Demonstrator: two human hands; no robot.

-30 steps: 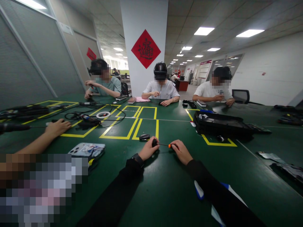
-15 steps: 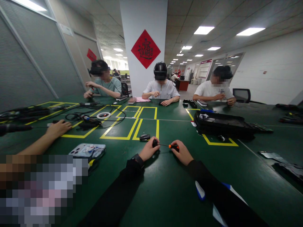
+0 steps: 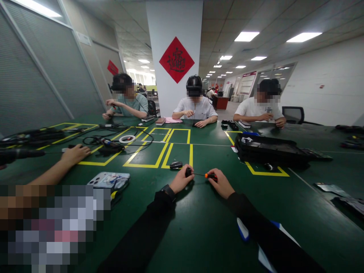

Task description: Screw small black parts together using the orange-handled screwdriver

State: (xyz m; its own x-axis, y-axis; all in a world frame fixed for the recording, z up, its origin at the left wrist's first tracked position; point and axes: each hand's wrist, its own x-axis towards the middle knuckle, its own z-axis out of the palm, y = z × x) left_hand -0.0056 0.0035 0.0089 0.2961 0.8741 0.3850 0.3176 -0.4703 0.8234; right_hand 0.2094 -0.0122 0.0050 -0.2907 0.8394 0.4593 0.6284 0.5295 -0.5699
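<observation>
The right hand [image 3: 222, 185] is closed round the handle of the screwdriver [image 3: 212, 177], whose shaft points left, nearly level above the near middle of the table [image 3: 199, 235]; the left hand [image 3: 180, 181] pinches a small black part [image 3: 188, 172] at the shaft's far-left end, seemingly to steady it in line with the driver; whether the tip is seated, I cannot tell; the black cylinder [image 3: 176, 165] lies just beyond the left hand, within easy reach.
</observation>
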